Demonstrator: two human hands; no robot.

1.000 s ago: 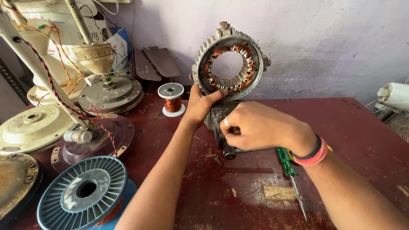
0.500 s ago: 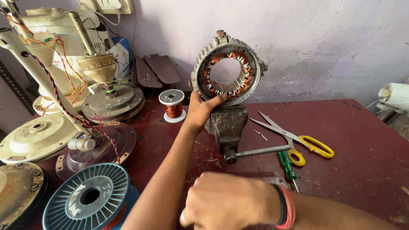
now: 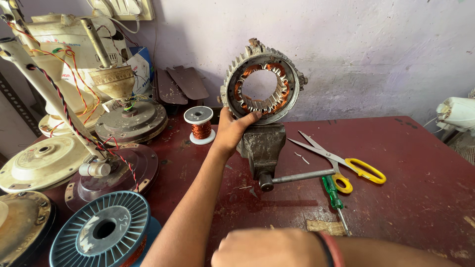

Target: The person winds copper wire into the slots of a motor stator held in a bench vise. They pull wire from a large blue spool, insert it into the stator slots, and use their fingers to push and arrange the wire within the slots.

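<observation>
Stator ring [image 3: 261, 81]: dull grey cast metal, toothed outer rim, coppery glossy windings inside; left hand [image 3: 232, 131] grips its lower edge. Bench vise [image 3: 262, 143] under it: rough, pitted grey metal; its handle bar [image 3: 302, 176] smoother steel. Table [image 3: 420, 168]: dark red painted surface, matt, scuffed and scratched, bare patch near front edge. Scissors [image 3: 341, 160]: bright steel blades, glossy yellow plastic handles. Screwdriver [image 3: 332, 194]: translucent green plastic grip. Small spool [image 3: 199, 124]: white plastic, shiny copper wire. Big reel [image 3: 101, 230] at front left corner: blue ribbed plastic. Right hand [image 3: 267, 248] low at front edge, red band at wrist.
</observation>
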